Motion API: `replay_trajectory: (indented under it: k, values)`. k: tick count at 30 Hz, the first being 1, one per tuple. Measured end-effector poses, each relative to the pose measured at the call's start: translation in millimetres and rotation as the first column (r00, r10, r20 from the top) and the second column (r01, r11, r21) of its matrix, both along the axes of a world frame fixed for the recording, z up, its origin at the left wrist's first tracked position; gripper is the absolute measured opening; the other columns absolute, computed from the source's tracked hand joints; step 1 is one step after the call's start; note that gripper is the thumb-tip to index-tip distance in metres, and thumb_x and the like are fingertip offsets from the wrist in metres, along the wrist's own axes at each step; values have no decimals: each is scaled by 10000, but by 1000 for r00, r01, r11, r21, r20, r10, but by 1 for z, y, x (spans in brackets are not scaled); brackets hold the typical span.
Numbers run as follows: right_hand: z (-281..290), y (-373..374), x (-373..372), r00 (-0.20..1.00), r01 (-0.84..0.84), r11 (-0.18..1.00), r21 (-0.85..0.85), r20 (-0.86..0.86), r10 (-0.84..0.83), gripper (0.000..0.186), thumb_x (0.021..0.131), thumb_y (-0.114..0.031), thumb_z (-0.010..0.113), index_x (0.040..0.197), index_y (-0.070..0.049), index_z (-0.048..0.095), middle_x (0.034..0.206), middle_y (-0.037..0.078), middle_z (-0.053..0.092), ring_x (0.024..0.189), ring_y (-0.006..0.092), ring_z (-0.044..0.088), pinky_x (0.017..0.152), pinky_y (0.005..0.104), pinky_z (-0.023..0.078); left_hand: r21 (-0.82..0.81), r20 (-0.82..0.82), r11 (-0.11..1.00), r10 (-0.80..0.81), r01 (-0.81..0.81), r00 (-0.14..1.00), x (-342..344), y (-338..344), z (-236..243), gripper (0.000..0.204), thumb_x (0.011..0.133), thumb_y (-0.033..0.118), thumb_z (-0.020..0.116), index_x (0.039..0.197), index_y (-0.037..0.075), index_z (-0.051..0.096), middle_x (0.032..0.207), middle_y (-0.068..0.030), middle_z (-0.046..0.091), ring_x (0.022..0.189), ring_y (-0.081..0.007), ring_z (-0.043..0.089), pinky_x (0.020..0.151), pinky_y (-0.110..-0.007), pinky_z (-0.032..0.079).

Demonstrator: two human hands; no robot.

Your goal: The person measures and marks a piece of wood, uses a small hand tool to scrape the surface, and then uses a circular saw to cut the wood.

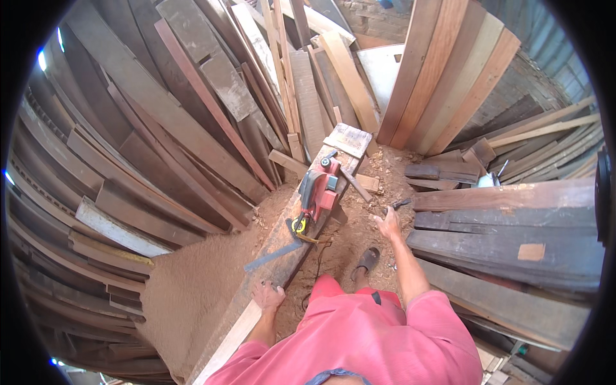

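Observation:
My left hand (268,296) is closed over the far end of a pale wooden board (234,333), which lies along the long workbench (273,247). Out to the right, my right hand (388,226) grips a small dark tool (401,203); its exact kind is too small to make out. A red and black electric planer (319,191) rests on the bench beyond my left hand. Between them are a dark metal try square (273,255) and a yellow tape measure (299,225). A wooden stick (355,184) leans by the planer.
Planks (186,128) lean densely along the left and far sides. Wide reddish boards (443,77) stand at the back right, and stacked dark boards (507,231) lie to my right. Sawdust (183,289) covers the floor. A cord (319,260) hangs beside the bench near my sandalled foot (367,262).

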State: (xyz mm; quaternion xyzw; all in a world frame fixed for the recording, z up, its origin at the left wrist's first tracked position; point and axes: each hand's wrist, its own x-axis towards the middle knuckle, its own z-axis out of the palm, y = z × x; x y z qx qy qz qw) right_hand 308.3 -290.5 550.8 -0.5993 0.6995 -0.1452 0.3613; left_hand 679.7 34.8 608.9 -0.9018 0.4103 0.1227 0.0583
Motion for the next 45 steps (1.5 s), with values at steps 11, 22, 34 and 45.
replay_trajectory:
  k: [11,22,34,45]
  values:
    - [-39,-111,70,959,-276,953,126,-29,282,684,844,-368,764,1351,30,533,1261,294,634,1209,447,595,1032,486,478,-411,-263,900,36,-146,964,-5,-111,-14,787,822,349,719,1444,-45,441,1449,-281,487,1359,-442,430,1156,-552,293]
    - [-6,-105,91,979,-196,979,53,-47,199,316,861,-246,677,1050,7,660,1099,286,681,1053,467,648,902,537,518,-467,-603,827,-38,-313,797,-25,-350,-36,494,796,198,768,1223,8,608,1059,-213,717,988,-352,704,880,-438,540]
    - [40,-108,-4,964,260,949,-177,109,-244,272,929,-241,670,1039,5,627,857,242,679,791,414,669,722,507,519,-421,-834,766,-115,-486,540,-50,-392,-13,309,767,120,720,1054,9,687,919,-83,720,828,-163,663,762,-325,526]
    - [-116,33,-146,580,743,519,423,-20,-814,320,966,-312,639,796,-43,601,628,56,551,506,174,501,445,375,439,-443,-850,810,-243,-384,468,-99,-473,-49,447,830,252,773,1153,-23,634,1004,-130,723,880,-221,686,802,-376,552]
